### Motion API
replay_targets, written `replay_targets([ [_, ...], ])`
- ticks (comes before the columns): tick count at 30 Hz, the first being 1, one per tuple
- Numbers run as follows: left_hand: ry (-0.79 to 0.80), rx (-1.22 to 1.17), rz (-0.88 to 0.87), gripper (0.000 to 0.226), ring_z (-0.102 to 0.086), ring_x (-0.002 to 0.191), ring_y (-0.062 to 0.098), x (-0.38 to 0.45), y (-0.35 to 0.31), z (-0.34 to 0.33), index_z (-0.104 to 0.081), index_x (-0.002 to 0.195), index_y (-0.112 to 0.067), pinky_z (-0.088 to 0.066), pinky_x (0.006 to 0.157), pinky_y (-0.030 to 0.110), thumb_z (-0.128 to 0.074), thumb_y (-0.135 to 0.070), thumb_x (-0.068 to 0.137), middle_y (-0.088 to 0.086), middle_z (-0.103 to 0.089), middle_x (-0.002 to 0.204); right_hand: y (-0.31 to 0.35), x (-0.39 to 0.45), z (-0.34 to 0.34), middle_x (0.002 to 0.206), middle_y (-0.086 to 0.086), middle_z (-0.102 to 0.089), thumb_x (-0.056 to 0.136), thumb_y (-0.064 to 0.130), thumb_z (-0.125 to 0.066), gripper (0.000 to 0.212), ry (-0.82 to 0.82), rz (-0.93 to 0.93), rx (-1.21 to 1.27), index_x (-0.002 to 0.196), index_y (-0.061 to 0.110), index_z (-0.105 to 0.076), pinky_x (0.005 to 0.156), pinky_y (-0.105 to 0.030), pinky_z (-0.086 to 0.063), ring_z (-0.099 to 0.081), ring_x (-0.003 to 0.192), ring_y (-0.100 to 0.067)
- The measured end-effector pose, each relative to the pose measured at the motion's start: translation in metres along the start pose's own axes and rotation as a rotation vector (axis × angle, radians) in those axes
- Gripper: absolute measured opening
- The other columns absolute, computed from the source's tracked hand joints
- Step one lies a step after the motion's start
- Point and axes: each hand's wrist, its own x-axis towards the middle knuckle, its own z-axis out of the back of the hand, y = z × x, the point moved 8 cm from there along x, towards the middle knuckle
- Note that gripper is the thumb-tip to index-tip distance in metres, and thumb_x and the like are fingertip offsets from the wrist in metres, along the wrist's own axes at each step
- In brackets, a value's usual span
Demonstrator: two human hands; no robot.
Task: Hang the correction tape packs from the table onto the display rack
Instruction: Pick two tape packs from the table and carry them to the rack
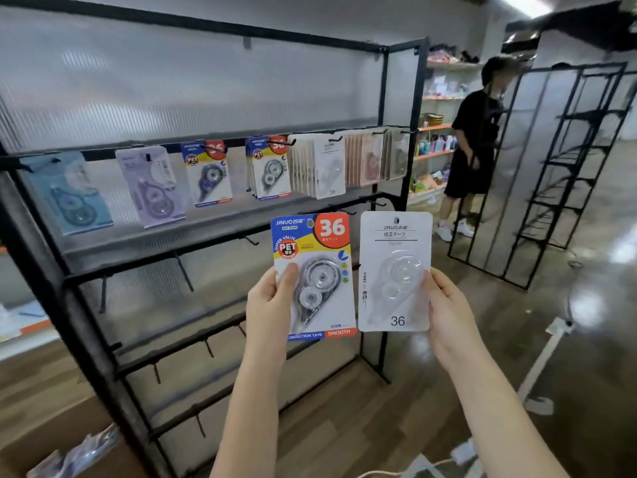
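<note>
Hands hold one pack each, side by side and upright in front of the rack [213, 236]. Left hand [269, 305] grips the colour pack [315, 276] by its lower left edge, thumb curled over the front beside the clear blister; this card is blue, yellow and red, with a large "36" at the top right. Right hand [448, 315] grips the white pack [394, 270] by its lower right edge, fingers behind the card; it reads "36" near the bottom. The two packs are just beside each other, almost touching.

Behind them, the rack's upper rail carries hung packs [265, 167] in a row: pale blue, lilac, two groups matching the colour pack, then white and pinkish ones at the right. The lower rails show bare hooks [182, 270]. A person in black [472, 146] stands at the far right near a second black frame [551, 160]. A cardboard box [51, 439] sits at the bottom left.
</note>
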Motion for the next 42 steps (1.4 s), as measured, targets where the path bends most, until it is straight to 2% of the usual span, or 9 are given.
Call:
replay_targets([
  [4,-0.081,0.001,-0.007,0.018,-0.07,0.069,0.009,0.035,0.016,-0.039,-0.062,0.09,-0.013,-0.056,0.059,0.025,-0.052,-0.025,0.097,-0.005,-0.074,0.078,-0.009,0.076,0.01,0.096,-0.004,-0.07,0.1,0.019,-0.046,0.025,0.08,0.006,-0.065,0.088,0.02,-0.068,0.086,-0.038,-0.044,-0.06,0.093,-0.021],
  [8,-0.152,0.004,-0.017,0.019,-0.068,0.078,0.016,0.074,0.028,-0.059,-0.064,0.085,-0.014,-0.054,0.075,0.037,-0.055,-0.026,0.096,-0.001,-0.073,0.082,-0.016,0.142,0.002,0.091,-0.007,-0.061,0.101,0.017,-0.044,0.025,0.146,0.024,-0.05,0.086,0.008,-0.062,0.082,-0.035,-0.039,-0.051,0.088,-0.02],
  [13,-0.211,-0.007,-0.08,0.019,-0.068,0.077,0.012,0.124,0.033,-0.074,-0.063,0.086,-0.013,-0.055,0.069,0.029,-0.054,-0.026,0.096,-0.004,-0.073,0.081,-0.025,0.22,-0.028,0.081,0.004,-0.061,0.1,0.021,-0.045,0.029,0.116,0.065,-0.088,0.076,0.022,-0.062,0.068,-0.027,-0.038,-0.05,0.078,-0.011],
  [16,-0.228,-0.006,-0.117,0.019,-0.068,0.08,0.015,0.157,0.032,-0.079,-0.067,0.081,-0.018,-0.053,0.075,0.035,-0.055,-0.027,0.095,-0.003,-0.074,0.083,-0.023,0.264,-0.054,0.077,0.005,-0.059,0.101,0.02,-0.043,0.029,0.128,0.132,-0.088,0.078,0.021,-0.06,0.067,-0.025,-0.038,-0.049,0.072,-0.007],
  [21,-0.218,-0.011,-0.183,0.014,-0.07,0.075,0.008,0.213,0.028,-0.086,-0.066,0.088,-0.021,-0.056,0.065,0.024,-0.054,-0.026,0.094,-0.007,-0.074,0.081,-0.016,0.333,-0.092,0.073,0.0,-0.047,0.102,0.021,-0.041,0.03,0.136,0.205,-0.121,0.081,0.006,-0.057,0.063,-0.024,-0.032,-0.039,0.07,-0.008],
  [24,-0.222,-0.02,-0.195,0.015,-0.069,0.078,0.012,0.241,0.031,-0.088,-0.066,0.087,-0.02,-0.056,0.07,0.031,-0.054,-0.026,0.093,-0.005,-0.074,0.082,-0.017,0.367,-0.109,0.083,-0.004,-0.049,0.102,0.02,-0.041,0.031,0.144,0.224,-0.119,0.091,-0.003,-0.058,0.067,-0.023,-0.032,-0.041,0.078,-0.01],
  [29,-0.228,-0.044,-0.178,0.015,-0.068,0.084,0.016,0.272,0.041,-0.091,-0.067,0.083,-0.022,-0.053,0.078,0.038,-0.056,-0.028,0.09,-0.004,-0.075,0.084,-0.027,0.395,-0.122,0.094,0.002,-0.062,0.101,0.022,-0.043,0.02,0.147,0.264,-0.167,0.097,0.016,-0.062,0.078,-0.023,-0.04,-0.052,0.087,-0.009],
  [35,-0.25,-0.023,-0.103,0.015,-0.071,0.072,0.011,0.278,0.06,-0.087,-0.064,0.087,-0.02,-0.057,0.062,0.028,-0.053,-0.027,0.094,-0.004,-0.075,0.081,-0.04,0.402,-0.141,0.069,0.009,-0.048,0.1,0.012,-0.043,0.025,0.18,0.361,-0.241,0.077,0.012,-0.052,0.059,-0.009,-0.033,-0.042,0.06,0.008],
  [42,-0.323,0.025,-0.1,0.015,-0.071,0.072,0.011,0.264,0.064,-0.068,-0.063,0.087,-0.018,-0.057,0.06,0.027,-0.054,-0.027,0.093,-0.004,-0.075,0.079,-0.049,0.406,-0.153,0.074,0.012,-0.049,0.099,0.011,-0.046,0.011,0.12,0.373,-0.214,0.089,0.011,-0.052,0.062,-0.007,-0.036,-0.043,0.067,0.002],
])
